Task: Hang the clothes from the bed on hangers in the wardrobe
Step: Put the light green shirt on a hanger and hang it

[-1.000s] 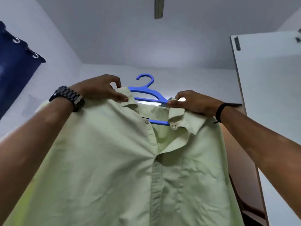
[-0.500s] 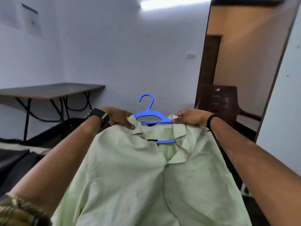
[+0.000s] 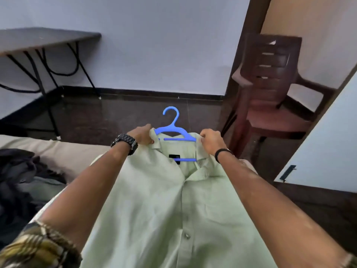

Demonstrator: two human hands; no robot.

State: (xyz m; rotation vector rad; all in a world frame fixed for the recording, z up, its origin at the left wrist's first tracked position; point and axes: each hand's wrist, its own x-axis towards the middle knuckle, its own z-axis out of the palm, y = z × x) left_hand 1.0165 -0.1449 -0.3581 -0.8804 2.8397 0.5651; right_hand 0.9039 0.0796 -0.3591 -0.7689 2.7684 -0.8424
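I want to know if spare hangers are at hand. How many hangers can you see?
1: the blue hanger inside the collar of the green shirt, which both hands, left hand and right hand, hold up. Others may lie out of view.

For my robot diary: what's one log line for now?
left hand: grips shirt collar | right hand: grips collar | blue hanger: inside shirt

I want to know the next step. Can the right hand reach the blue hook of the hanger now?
Probably yes. The hook stands bare above the collar, close to the right hand, and nothing lies between them. But that hand now grips the green shirt at the shoulder, so it must let go first.
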